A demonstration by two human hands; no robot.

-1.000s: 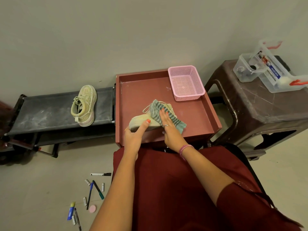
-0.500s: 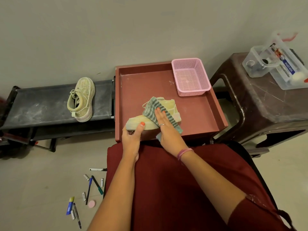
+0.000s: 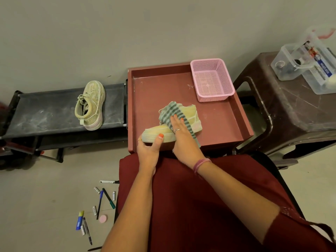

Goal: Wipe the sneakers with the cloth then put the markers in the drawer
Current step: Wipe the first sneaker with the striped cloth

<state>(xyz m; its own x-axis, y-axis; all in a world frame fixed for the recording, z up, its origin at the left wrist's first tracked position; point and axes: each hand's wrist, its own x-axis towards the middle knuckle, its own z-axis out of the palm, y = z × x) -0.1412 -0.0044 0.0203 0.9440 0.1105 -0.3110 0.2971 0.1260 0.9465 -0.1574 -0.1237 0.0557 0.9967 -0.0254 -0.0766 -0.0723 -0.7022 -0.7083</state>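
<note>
A pale yellow sneaker (image 3: 190,116) lies on its side in the red open drawer (image 3: 241,122). My left hand (image 3: 150,148) grips its toe end, thumb on the sole edge. My right hand (image 3: 179,131) presses a green striped cloth (image 3: 170,111) flat against the sneaker's side, fingers straight. The second sneaker (image 3: 91,104), dusty, sits on the black bench (image 3: 45,113) to the left. Several markers and pens (image 3: 107,197) lie scattered on the floor at the lower left.
A pink mesh basket (image 3: 211,80) stands in the drawer's far right corner. A brown plastic stool (image 3: 294,113) at the right carries clear plastic containers (image 3: 309,64). Small batteries and a pink round eraser (image 3: 103,218) lie among the pens. My lap in dark red cloth fills the foreground.
My right hand has slid the cloth along the sneaker's side, towards its toe. My left hand keeps its grip on the toe. The camera has shifted slightly.
</note>
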